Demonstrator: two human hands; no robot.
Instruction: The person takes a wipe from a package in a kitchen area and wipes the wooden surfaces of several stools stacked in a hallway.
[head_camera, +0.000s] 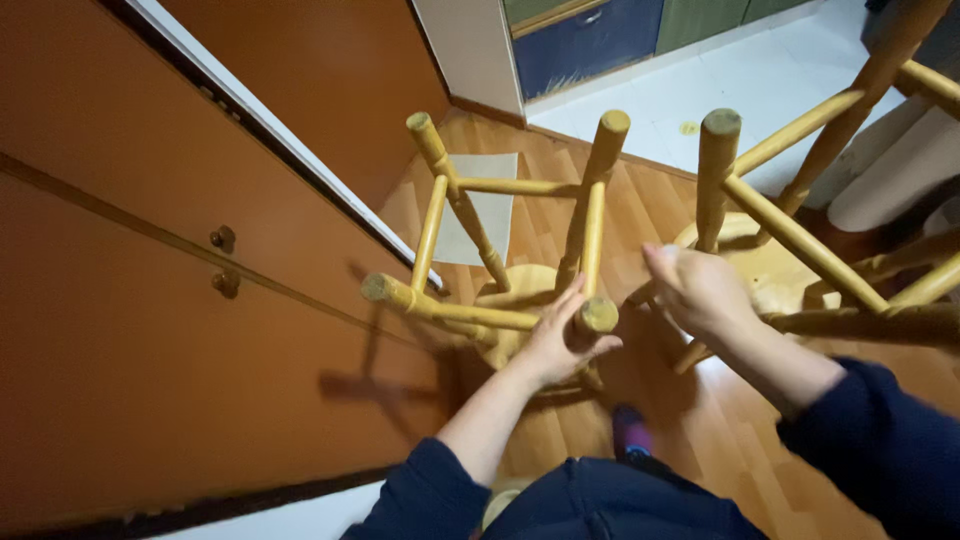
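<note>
The person is bending over two upturned wooden stools, legs pointing up toward the camera. The left hand (558, 345) is wrapping around the near leg of the left stool (500, 290) just under its round foot, fingers closed on the wood, which looks like a way of steadying it on its seat against the floor (560, 200). The right hand (700, 290) is curling by the right stool (770, 260), at a rung beside an upright leg; motion blur is hiding whether it is fully gripping. The two stools are standing just beside each other, legs almost interleaving between the hands. Left of the left hand, the orange cupboard doors (150, 300) with small knobs are crowding in close. Beyond the hands, the wood floor is giving way to white tile (720, 90), with more room there.
</note>
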